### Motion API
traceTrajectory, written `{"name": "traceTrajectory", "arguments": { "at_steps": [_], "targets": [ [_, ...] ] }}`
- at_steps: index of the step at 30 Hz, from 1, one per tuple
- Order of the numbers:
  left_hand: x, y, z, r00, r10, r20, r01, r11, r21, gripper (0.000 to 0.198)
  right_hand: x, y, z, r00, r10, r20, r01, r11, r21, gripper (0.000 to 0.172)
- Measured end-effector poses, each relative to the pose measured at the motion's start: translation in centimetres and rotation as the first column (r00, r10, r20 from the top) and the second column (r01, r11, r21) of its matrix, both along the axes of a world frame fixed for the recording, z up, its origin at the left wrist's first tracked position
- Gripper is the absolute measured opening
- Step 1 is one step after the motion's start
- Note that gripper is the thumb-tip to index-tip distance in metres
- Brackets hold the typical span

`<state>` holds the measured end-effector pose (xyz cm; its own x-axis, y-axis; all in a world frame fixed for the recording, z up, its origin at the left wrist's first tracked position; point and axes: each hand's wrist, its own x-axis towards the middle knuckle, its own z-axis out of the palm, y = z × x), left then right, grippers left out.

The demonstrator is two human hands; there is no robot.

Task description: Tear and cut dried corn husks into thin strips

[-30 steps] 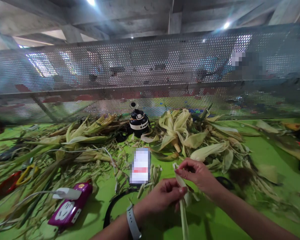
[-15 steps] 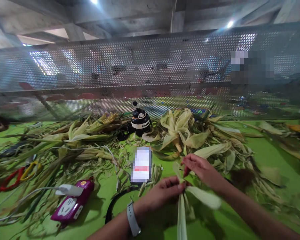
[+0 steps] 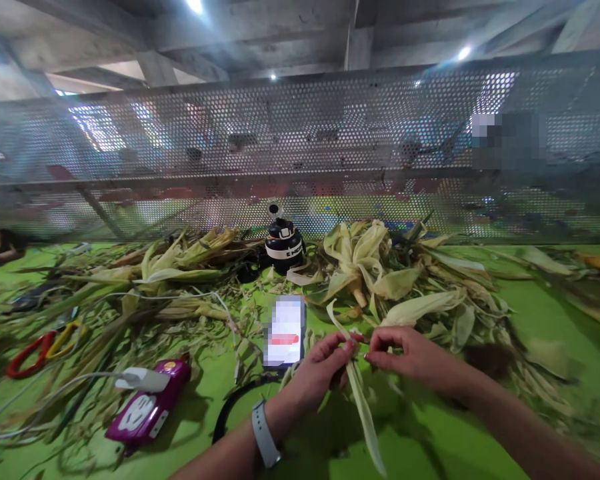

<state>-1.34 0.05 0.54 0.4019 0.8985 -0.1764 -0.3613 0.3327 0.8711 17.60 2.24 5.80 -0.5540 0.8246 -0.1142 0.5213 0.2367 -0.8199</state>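
A long pale strip of corn husk (image 3: 364,407) is pinched between the thumb and fingers of my left hand (image 3: 323,363). Its short end sticks up past the fingers, and its longer part hangs down to the right over the green tabletop. My right hand (image 3: 407,350) is closed in a pinch just right of the left fingertips. A small pale bit shows between the two hands, but what the right fingers hold is too small to make out. Beyond the hands lies a heap of husks (image 3: 360,260), with one broad husk (image 3: 425,307) close behind my right hand.
Left of my hands, a phone (image 3: 284,333) with a lit screen lies on the green table (image 3: 200,413). Further left are a purple power bank (image 3: 153,403) with a white plug, and scissors (image 3: 45,353). A dark bottle (image 3: 284,245) stands before the perforated metal screen (image 3: 300,147). Husk scraps surround them.
My right hand has come down to pinch beside the left fingertips. The husk strip now slants down to the right, and the wide piece that stuck out rightward no longer shows.
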Motion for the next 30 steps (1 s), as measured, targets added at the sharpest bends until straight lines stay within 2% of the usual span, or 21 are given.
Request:
{"name": "traceTrajectory", "arguments": {
  "at_steps": [7,11,14,17,20,24,27,30],
  "targets": [
    [-0.3,0.0,0.4,0.999,-0.039,0.016,0.038,0.999,0.016,0.037,0.4,-0.2,0.5,0.99,-0.09,0.106,0.065,0.973,0.221,0.021],
    [-0.1,0.0,0.2,1.0,-0.015,0.01,0.014,1.0,0.004,0.038,-0.1,-0.9,0.4,0.97,-0.234,0.059,0.176,0.852,0.494,0.02],
    [0.0,-0.1,0.2,1.0,0.014,0.009,-0.014,1.0,0.028,0.038,-0.5,-1.4,0.1,0.971,-0.165,0.174,0.034,0.813,0.582,0.028],
    [0.1,-0.2,0.4,0.999,0.03,-0.041,-0.027,0.997,0.073,0.04,-1.0,-1.6,-0.4,0.969,-0.036,0.244,-0.118,0.8,0.588,0.028],
    [0.2,-0.2,0.5,0.995,0.025,-0.096,-0.019,0.998,0.066,0.042,-1.1,-1.4,-0.7,0.974,0.023,0.226,-0.154,0.798,0.582,0.032],
    [0.1,0.1,0.6,0.99,0.114,-0.083,-0.111,0.993,0.045,0.044,-0.4,-0.9,-0.3,0.961,0.044,0.272,-0.197,0.801,0.566,0.032],
    [-0.1,0.2,0.7,0.99,0.126,-0.064,-0.124,0.991,0.044,0.044,0.1,-0.7,0.2,0.96,0.051,0.275,-0.184,0.855,0.484,0.028],
    [-0.3,0.1,0.8,0.995,0.086,-0.054,-0.083,0.995,0.06,0.045,-0.3,-1.0,0.2,0.984,0.039,0.174,-0.088,0.956,0.28,0.024]
  ]
}}
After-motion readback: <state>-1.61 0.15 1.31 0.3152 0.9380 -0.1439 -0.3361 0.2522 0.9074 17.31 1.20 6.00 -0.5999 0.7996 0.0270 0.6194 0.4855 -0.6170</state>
